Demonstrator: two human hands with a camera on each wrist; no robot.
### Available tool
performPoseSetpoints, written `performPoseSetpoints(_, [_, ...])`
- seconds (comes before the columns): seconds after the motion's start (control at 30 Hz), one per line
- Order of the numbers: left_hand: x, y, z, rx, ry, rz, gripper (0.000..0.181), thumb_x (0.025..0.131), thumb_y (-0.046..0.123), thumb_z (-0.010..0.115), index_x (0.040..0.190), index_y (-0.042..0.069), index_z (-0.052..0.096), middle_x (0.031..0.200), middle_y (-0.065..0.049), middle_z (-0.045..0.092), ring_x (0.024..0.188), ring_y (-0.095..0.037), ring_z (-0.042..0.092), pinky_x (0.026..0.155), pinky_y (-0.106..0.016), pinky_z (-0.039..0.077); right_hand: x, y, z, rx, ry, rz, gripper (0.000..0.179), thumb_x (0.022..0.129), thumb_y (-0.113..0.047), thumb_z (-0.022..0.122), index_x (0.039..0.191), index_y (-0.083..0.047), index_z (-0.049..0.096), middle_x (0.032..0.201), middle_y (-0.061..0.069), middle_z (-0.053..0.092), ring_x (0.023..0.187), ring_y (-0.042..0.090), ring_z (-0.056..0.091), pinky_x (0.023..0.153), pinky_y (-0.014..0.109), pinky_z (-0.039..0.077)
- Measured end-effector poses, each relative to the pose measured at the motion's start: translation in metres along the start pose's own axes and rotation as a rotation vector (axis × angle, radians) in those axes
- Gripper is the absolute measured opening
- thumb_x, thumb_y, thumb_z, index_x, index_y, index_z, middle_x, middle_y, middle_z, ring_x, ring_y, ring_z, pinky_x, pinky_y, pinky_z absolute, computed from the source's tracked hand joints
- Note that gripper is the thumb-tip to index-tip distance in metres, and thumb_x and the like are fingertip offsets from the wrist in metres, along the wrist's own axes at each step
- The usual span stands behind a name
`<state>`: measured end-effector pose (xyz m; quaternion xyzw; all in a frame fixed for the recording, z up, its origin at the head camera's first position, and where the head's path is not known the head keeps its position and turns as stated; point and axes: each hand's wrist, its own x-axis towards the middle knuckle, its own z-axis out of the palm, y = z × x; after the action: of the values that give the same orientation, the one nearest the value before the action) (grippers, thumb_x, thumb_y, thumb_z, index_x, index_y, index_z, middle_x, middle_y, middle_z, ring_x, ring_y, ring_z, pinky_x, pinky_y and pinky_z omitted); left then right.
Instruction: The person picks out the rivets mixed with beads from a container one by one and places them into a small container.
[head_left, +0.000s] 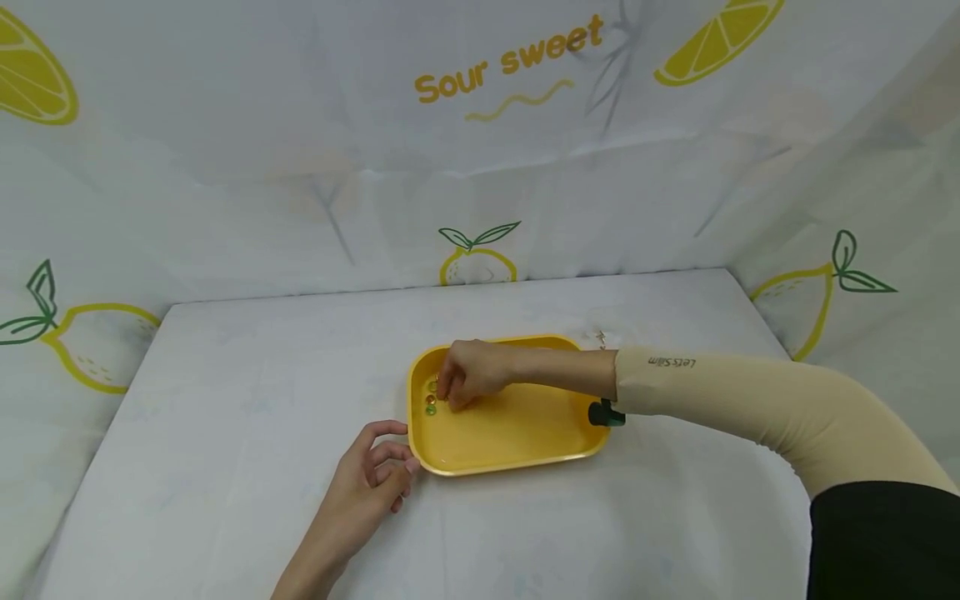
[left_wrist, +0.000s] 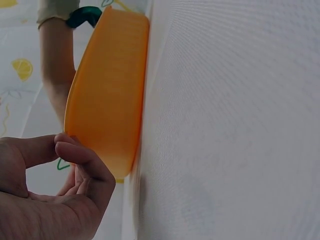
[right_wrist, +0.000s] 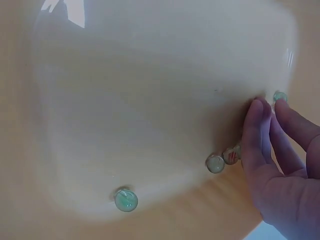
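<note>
A yellow tray (head_left: 510,437) lies on the white-covered table, with several small glass marbles (head_left: 431,409) along its left end. My right hand (head_left: 474,375) reaches into the tray, its fingers bent downward beside the marbles. In the right wrist view, a greenish marble (right_wrist: 280,95) lies at the thumb tip, and a gap shows between thumb and fingers. Two more marbles (right_wrist: 215,163) sit close by the fingers; another green marble (right_wrist: 126,199) is farther off. Outside the tray's near left corner, my left hand (head_left: 372,475) touches the wall with loosely bent fingers.
The tray's raised rim (left_wrist: 70,95) surrounds the marbles. A dark green strap (left_wrist: 84,17) is at the right wrist, by the beige sleeve (head_left: 697,387). Some small gold-coloured thing (head_left: 601,338) shows behind that sleeve. A lemon-print cloth (head_left: 285,208) hangs behind the table.
</note>
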<state>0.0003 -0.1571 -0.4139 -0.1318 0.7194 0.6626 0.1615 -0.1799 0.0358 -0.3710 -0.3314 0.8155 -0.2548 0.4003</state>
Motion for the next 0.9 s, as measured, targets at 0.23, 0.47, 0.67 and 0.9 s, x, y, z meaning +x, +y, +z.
performPoseSetpoints(0.23, [0.000,0.002,0.001,0.003,0.005,-0.004,0.049,0.099,0.004,0.072,0.142,0.018,0.053,0.106,-0.010,0.070,0.073,-0.016,0.059,0.058,-0.025,0.048,0.000,0.007,0.002,-0.026,-0.011,-0.015,0.007,0.097,-0.004,0.078,0.104,-0.002,0.079,0.085,0.005,0.078,0.067,0.005,0.063,0.065,0.018,0.056])
performPoseSetpoints(0.47, [-0.001,0.002,0.002,0.004,0.005,-0.001,0.049,0.098,0.004,0.072,0.141,0.018,0.054,0.105,-0.010,0.070,0.072,-0.016,0.059,0.058,-0.025,0.048,-0.003,0.009,0.003,-0.047,-0.031,-0.024,0.006,0.100,-0.005,0.077,0.095,-0.003,0.077,0.076,0.008,0.076,0.060,0.008,0.062,0.059,0.017,0.053])
performPoseSetpoints(0.67, [-0.001,0.002,0.001,-0.002,0.004,-0.002,0.048,0.099,0.004,0.071,0.141,0.018,0.053,0.106,-0.010,0.069,0.072,-0.016,0.059,0.058,-0.025,0.048,-0.004,0.011,0.002,-0.044,-0.044,-0.020,0.007,0.101,-0.006,0.076,0.095,-0.002,0.077,0.078,0.008,0.076,0.062,0.007,0.063,0.060,0.017,0.054])
performPoseSetpoints(0.9, [-0.001,0.002,0.001,-0.002,0.004,-0.007,0.048,0.098,0.004,0.071,0.141,0.018,0.053,0.106,-0.010,0.069,0.071,-0.017,0.058,0.058,-0.025,0.047,-0.006,0.009,-0.001,-0.054,-0.065,-0.037,0.007,0.100,-0.006,0.076,0.095,-0.001,0.078,0.081,0.009,0.077,0.063,0.008,0.064,0.061,0.017,0.055])
